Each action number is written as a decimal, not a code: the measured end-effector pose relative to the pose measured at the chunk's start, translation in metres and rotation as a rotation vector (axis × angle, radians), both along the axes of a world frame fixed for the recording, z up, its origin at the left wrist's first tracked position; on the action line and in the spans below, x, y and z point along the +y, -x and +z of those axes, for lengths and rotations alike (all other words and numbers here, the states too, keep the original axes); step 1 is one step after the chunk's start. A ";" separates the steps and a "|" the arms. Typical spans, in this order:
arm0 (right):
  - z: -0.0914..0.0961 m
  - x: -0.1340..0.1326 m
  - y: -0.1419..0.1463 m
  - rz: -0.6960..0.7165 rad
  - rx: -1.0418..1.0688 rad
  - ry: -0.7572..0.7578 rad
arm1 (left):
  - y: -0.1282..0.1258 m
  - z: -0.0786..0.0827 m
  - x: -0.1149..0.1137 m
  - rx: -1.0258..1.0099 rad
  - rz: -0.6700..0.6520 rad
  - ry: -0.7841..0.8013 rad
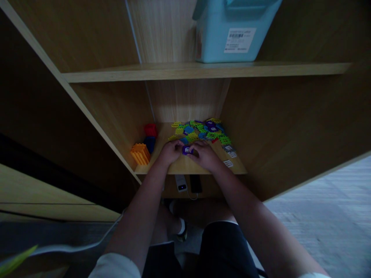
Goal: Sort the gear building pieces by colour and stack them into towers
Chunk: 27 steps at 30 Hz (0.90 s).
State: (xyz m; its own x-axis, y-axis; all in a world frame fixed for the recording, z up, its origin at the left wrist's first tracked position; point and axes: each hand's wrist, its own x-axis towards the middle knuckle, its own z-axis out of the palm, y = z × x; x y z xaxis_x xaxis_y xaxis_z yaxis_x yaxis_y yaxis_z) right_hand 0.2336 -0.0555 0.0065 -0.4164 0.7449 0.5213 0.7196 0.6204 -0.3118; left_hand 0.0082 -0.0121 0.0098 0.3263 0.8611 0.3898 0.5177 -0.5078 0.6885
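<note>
A small purple toy building piece with a white marking is held low over the middle shelf board. From the right, my right hand pinches it between thumb and fingers. At its other side my left hand closes its fingertips on the left edge. Behind my hands lies a loose spread of interlocking plastic pieces in yellow, green, blue and purple. White window-shaped pieces lie to the right, near the board's front edge.
An orange ridged block, a dark blue block and a red block stand along the left wall. Overhead, a light blue bin sits on the upper shelf. Below are a white power bank and a dark phone.
</note>
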 end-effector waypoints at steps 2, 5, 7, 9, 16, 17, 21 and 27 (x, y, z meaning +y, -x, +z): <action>0.000 0.000 0.000 -0.023 0.000 0.018 | 0.000 0.000 0.000 -0.002 0.002 0.002; 0.000 0.001 0.000 -0.024 -0.004 0.033 | 0.000 0.000 0.000 0.002 0.000 0.005; -0.001 0.002 -0.001 -0.012 -0.005 0.034 | 0.000 0.000 0.000 0.003 -0.004 0.006; -0.001 0.003 -0.001 -0.002 0.000 0.032 | 0.000 0.000 -0.001 0.002 -0.007 0.008; -0.001 0.003 -0.002 0.022 0.035 0.034 | -0.001 -0.001 0.000 0.003 0.013 -0.002; -0.001 0.003 -0.002 0.020 0.039 0.038 | -0.001 -0.002 0.001 0.002 0.016 -0.003; -0.001 0.003 -0.002 0.006 0.035 0.045 | 0.000 -0.003 0.001 -0.002 0.013 0.004; 0.001 0.002 -0.001 0.006 0.025 0.029 | 0.000 0.000 0.000 0.005 0.003 0.003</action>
State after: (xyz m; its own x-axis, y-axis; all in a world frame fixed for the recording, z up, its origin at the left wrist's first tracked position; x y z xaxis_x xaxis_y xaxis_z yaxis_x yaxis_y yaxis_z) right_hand 0.2347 -0.0540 0.0074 -0.4082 0.7572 0.5098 0.7074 0.6154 -0.3476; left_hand 0.0085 -0.0124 0.0095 0.3255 0.8634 0.3855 0.5227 -0.5041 0.6875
